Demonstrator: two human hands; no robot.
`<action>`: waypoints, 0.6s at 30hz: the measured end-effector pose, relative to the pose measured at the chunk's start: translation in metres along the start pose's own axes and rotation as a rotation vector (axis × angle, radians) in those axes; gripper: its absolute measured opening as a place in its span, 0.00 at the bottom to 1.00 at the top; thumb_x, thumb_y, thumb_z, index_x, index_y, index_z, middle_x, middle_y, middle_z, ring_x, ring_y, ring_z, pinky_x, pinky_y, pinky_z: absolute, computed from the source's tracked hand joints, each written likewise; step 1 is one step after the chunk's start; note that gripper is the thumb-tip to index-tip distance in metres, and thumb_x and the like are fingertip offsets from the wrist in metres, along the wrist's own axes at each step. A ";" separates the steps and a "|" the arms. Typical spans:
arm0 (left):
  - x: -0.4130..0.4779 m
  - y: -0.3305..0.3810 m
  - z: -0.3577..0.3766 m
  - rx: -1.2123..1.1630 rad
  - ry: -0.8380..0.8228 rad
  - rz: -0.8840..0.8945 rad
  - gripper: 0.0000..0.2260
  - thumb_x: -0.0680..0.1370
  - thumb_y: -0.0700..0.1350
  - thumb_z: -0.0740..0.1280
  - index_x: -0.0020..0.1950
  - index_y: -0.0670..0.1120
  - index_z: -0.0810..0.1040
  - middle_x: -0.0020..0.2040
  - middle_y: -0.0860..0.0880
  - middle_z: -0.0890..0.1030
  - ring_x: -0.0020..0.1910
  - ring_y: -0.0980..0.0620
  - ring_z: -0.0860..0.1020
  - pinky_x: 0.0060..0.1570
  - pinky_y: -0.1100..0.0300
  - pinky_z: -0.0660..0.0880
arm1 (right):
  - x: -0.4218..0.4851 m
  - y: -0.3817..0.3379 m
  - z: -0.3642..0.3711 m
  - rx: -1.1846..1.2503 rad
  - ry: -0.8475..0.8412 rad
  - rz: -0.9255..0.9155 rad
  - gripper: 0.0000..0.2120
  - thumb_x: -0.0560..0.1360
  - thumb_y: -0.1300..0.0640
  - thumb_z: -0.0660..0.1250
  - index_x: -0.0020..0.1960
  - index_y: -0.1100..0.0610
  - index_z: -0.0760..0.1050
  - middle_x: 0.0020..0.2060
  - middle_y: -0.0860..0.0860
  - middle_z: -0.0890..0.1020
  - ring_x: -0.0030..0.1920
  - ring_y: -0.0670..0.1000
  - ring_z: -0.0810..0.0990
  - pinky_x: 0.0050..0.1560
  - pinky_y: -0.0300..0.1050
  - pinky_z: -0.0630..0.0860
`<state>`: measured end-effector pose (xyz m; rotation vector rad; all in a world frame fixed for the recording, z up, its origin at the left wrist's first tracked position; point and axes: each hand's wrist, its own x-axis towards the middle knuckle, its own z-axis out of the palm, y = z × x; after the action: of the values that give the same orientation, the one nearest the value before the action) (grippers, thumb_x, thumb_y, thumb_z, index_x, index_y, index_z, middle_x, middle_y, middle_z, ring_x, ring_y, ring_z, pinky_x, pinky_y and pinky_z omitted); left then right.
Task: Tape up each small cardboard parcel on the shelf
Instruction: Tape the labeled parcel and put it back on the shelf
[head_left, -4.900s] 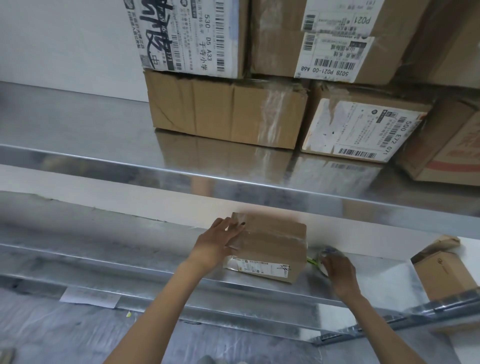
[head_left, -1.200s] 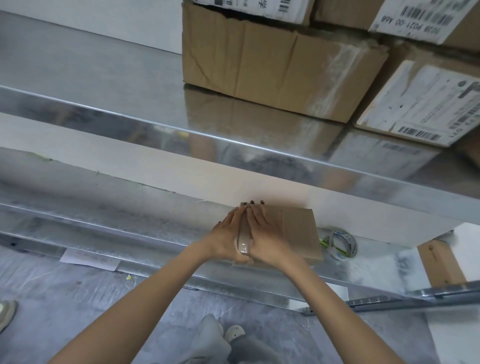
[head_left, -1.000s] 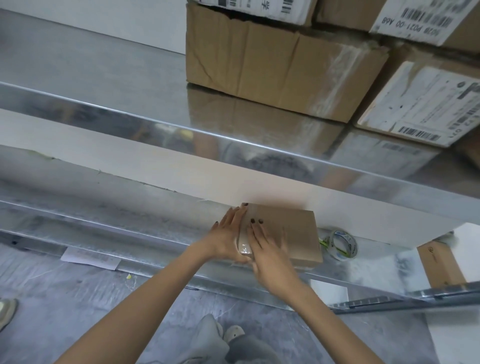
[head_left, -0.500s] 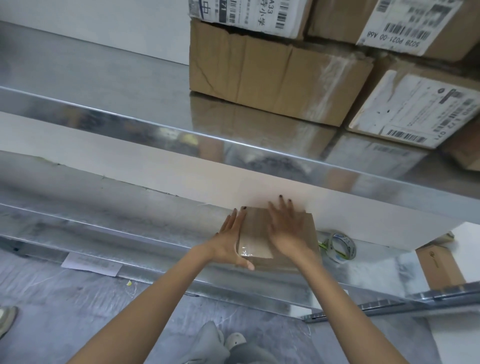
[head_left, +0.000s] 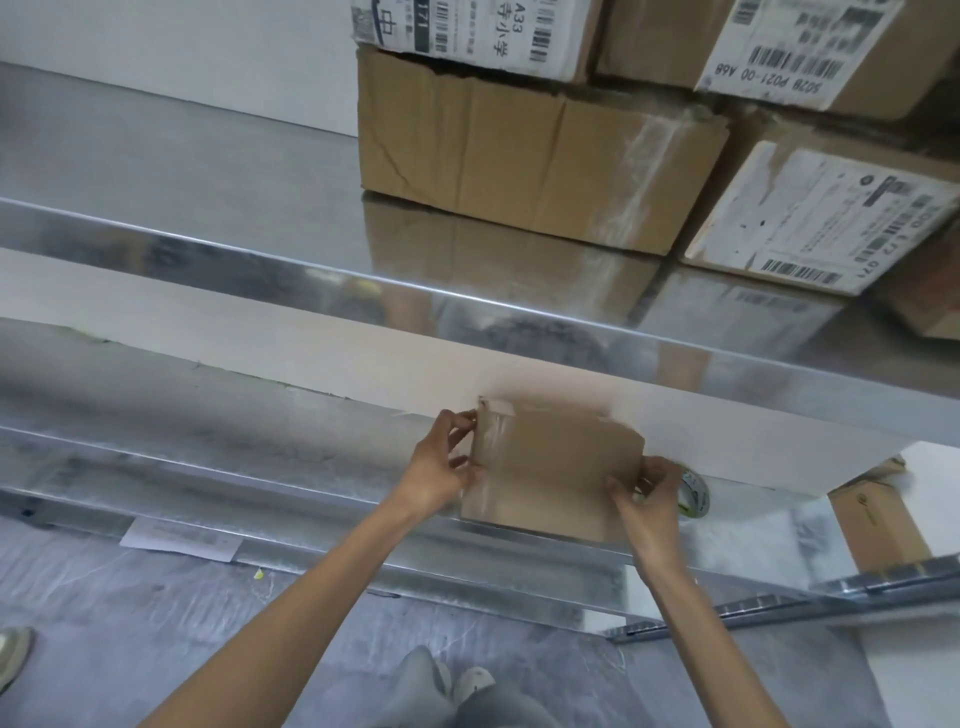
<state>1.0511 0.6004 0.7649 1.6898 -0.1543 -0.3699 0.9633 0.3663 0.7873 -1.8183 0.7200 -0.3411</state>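
Parcel (head_left: 561, 467): at the front of the lower shelf (head_left: 260, 467), just right of frame centre, broad face toward the camera. Whether its base rests on the shelf cannot be told. Clear tape (head_left: 488, 441) runs down its 9 o'clock edge.

Left hand (head_left: 436, 473): at the parcel's 9 o'clock, fingers and thumb curled, pinching that taped edge.

Right hand (head_left: 652, 506): at the parcel's 4 o'clock, fingers curled round the lower corner, grasping it.

Tape roll (head_left: 695, 496): on the lower shelf at the parcel's 3 o'clock, just behind the right hand.

Upper shelf (head_left: 208, 176): large boxes (head_left: 519, 150) stacked at frame 1 o'clock.

Paper slip (head_left: 182, 538): at frame 8 o'clock, at the lower shelf's front lip.
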 end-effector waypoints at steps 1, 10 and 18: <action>-0.002 0.000 -0.001 -0.018 0.004 0.012 0.22 0.68 0.30 0.73 0.55 0.43 0.68 0.63 0.53 0.74 0.67 0.55 0.72 0.53 0.64 0.77 | -0.004 0.001 -0.003 0.021 -0.019 -0.011 0.26 0.72 0.69 0.69 0.64 0.62 0.62 0.52 0.53 0.74 0.55 0.54 0.75 0.53 0.45 0.72; 0.007 0.004 -0.004 0.496 -0.141 0.025 0.54 0.61 0.57 0.80 0.78 0.54 0.51 0.73 0.49 0.53 0.62 0.53 0.71 0.59 0.55 0.76 | -0.016 0.017 -0.015 -0.020 -0.061 -0.218 0.28 0.69 0.73 0.70 0.62 0.54 0.64 0.55 0.50 0.73 0.57 0.39 0.73 0.59 0.41 0.74; 0.016 -0.007 0.001 0.559 -0.217 -0.002 0.56 0.56 0.60 0.81 0.72 0.57 0.47 0.66 0.50 0.67 0.65 0.50 0.66 0.65 0.53 0.70 | -0.032 0.012 -0.009 -0.606 0.050 -0.723 0.26 0.76 0.57 0.67 0.71 0.57 0.62 0.66 0.59 0.69 0.69 0.57 0.65 0.71 0.54 0.60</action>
<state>1.0649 0.5956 0.7555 2.1955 -0.4485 -0.5470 0.9302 0.3765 0.7833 -2.6332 0.1631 -0.6925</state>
